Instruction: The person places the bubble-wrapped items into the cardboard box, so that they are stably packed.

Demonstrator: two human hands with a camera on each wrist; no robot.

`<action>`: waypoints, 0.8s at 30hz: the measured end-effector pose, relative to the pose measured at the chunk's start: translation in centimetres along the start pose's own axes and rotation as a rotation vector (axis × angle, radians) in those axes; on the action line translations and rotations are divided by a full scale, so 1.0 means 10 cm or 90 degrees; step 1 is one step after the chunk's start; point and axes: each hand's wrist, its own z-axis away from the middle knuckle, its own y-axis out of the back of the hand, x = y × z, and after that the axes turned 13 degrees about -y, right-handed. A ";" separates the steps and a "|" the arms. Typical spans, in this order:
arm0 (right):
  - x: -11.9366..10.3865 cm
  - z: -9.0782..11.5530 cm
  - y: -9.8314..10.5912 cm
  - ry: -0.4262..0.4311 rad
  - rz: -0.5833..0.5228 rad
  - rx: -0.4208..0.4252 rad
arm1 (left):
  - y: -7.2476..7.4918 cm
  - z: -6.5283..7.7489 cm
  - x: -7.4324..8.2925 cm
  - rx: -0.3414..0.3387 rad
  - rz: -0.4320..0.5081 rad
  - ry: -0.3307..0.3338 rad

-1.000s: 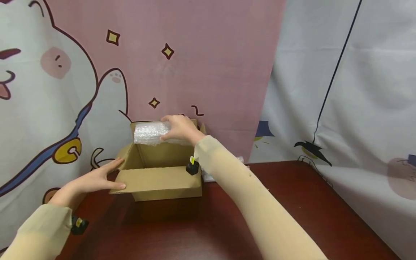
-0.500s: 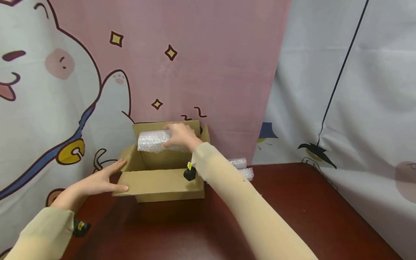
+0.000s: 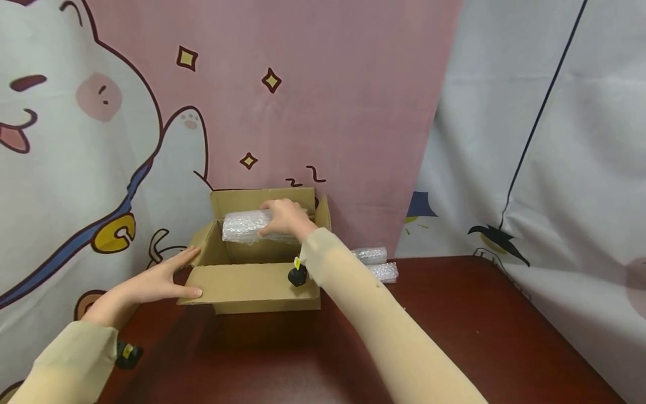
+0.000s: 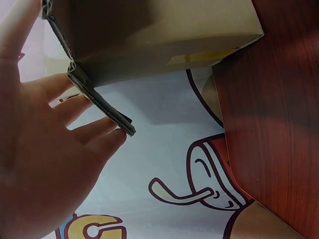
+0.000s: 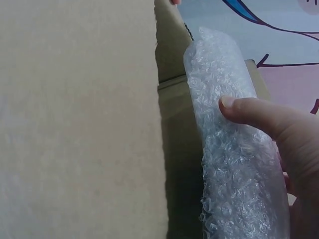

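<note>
My right hand (image 3: 286, 217) grips a roll of bubble wrap (image 3: 244, 226) from above, over the mouth of an open cardboard box (image 3: 267, 306). Thumb on one side and fingers on the other, it holds the bubble-wrapped roll (image 5: 234, 164) lengthwise along the box, as the right wrist view shows. My left hand (image 3: 151, 282) lies at the box's left corner, its thumb on the front flap (image 3: 247, 282). Its straight fingers (image 4: 82, 107) rest against the outside of the left flap (image 4: 102, 105). Most of the box's inside is hidden by the front flap.
Two more bubble-wrapped rolls (image 3: 370, 255) lie on the dark red table (image 3: 454, 320) right of the box, partly behind my right sleeve. A printed cloth (image 3: 343, 101) hangs behind the table. The box's back flap (image 3: 222, 202) and right flap (image 3: 323, 213) stand up.
My right hand has lowered the bubble-wrapped roll towards the box opening. The left hand stays at the box's corner. The view has shifted slightly, showing more of the rolls on the right.
</note>
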 end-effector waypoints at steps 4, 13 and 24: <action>0.01 -0.01 -0.02 -0.005 0.013 0.001 | 0.00 -0.01 0.00 0.002 -0.004 -0.001; 0.00 -0.02 -0.08 -0.013 0.028 0.001 | 0.00 -0.02 -0.02 0.003 -0.008 0.002; 0.00 0.00 -0.16 -0.023 -0.002 -0.024 | 0.01 -0.03 0.00 -0.004 -0.007 0.002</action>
